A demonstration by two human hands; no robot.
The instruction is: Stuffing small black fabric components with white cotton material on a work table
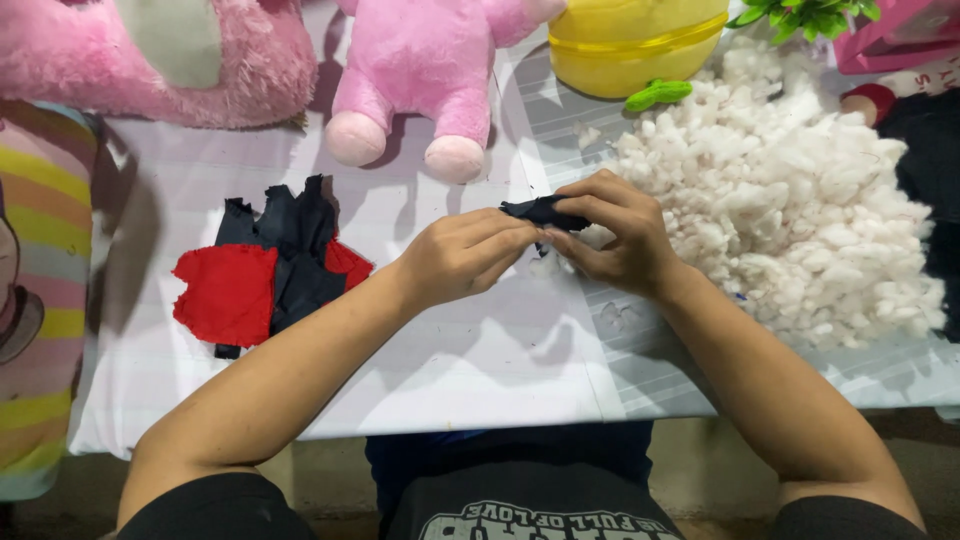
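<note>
My left hand [462, 255] and my right hand [612, 232] meet over the middle of the white table [470, 370]. Both pinch a small dark navy fabric piece [540, 209] held between the fingertips, a little above the tabletop. A big heap of white stuffing fibre [790, 190] lies just right of my right hand, almost touching it. To the left of my left hand lies a flat pile of red and dark fabric pieces [265, 270].
Pink plush toys [425, 70] sit along the far edge, with a yellow plush [630, 45] and green leaves [800, 15] further right. A striped cloth [40, 290] hangs at the left edge. Dark fabric [935, 170] lies at the right.
</note>
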